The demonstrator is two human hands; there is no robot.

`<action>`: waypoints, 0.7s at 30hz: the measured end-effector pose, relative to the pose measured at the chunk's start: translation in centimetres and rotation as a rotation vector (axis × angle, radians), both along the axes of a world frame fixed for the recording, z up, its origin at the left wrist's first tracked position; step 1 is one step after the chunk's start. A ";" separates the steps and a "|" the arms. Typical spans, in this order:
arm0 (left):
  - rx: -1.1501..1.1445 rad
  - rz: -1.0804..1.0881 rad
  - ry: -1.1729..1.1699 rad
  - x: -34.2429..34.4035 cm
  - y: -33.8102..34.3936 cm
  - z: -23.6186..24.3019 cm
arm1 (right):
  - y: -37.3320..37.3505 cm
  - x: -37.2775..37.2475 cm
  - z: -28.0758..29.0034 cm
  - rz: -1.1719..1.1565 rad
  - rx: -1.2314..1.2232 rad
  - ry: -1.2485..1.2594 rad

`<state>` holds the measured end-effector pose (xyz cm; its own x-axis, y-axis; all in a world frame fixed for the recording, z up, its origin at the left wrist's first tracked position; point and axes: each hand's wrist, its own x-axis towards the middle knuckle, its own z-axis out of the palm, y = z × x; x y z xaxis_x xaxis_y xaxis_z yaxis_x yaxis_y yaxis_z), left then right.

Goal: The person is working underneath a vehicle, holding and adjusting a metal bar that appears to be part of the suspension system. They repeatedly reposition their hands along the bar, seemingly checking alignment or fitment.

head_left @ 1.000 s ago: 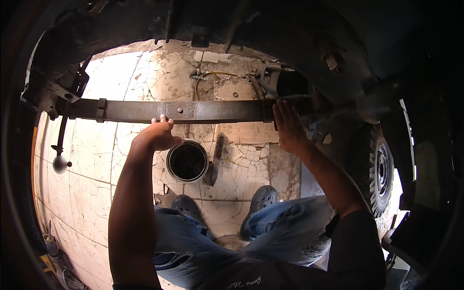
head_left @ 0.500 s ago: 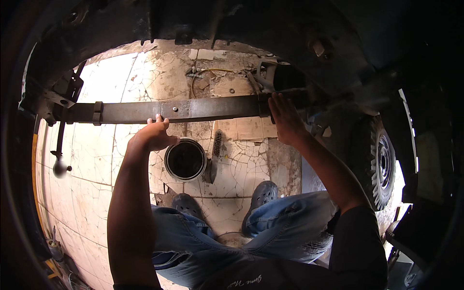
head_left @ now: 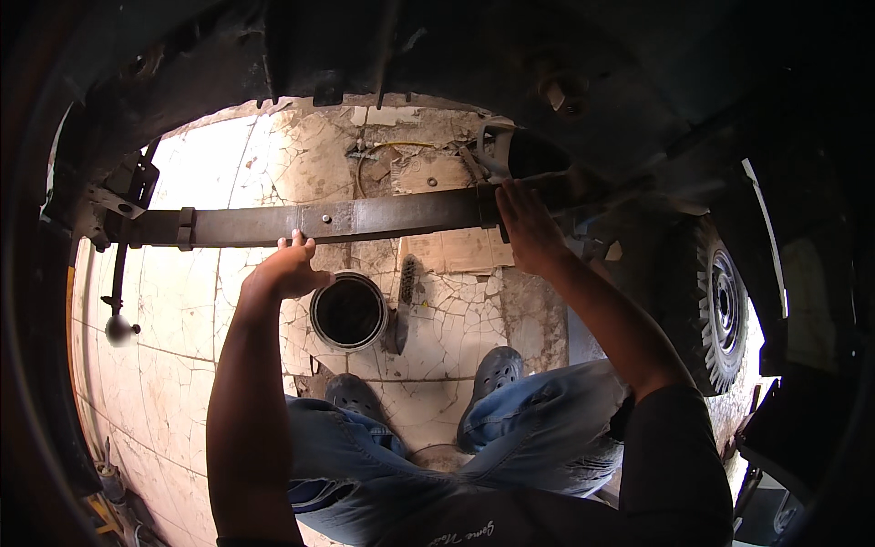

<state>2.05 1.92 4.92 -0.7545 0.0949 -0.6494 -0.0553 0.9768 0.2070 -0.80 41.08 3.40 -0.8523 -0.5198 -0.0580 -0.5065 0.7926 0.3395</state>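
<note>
A long, dark steel leaf spring spans the view from left to right beneath a vehicle's underside, with a small centre bolt on its face. My left hand touches the spring's near edge just left of this bolt. Its fingertips rest on the metal, and its thumb points away to the right. Near the right end, my right hand lies with fingers stretched over the spring beside a clip. Its thumb is hidden. Another clip wraps the left part of the spring.
Below the spring, an open round can with dark contents stands on the cracked tile floor, beside a wire brush. Cardboard lies under the spring. A rod hangs at left; a wheel stands at right. Dark chassis crosses overhead.
The whole view has tilted a little, so the spring, can and floor appear slightly lower. Both hands keep their places on the spring.
</note>
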 end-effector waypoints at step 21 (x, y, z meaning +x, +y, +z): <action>-0.001 0.009 0.010 0.0 0.6 0.9 | 1.0 1.3 -0.2 0.006 -0.042 0.027</action>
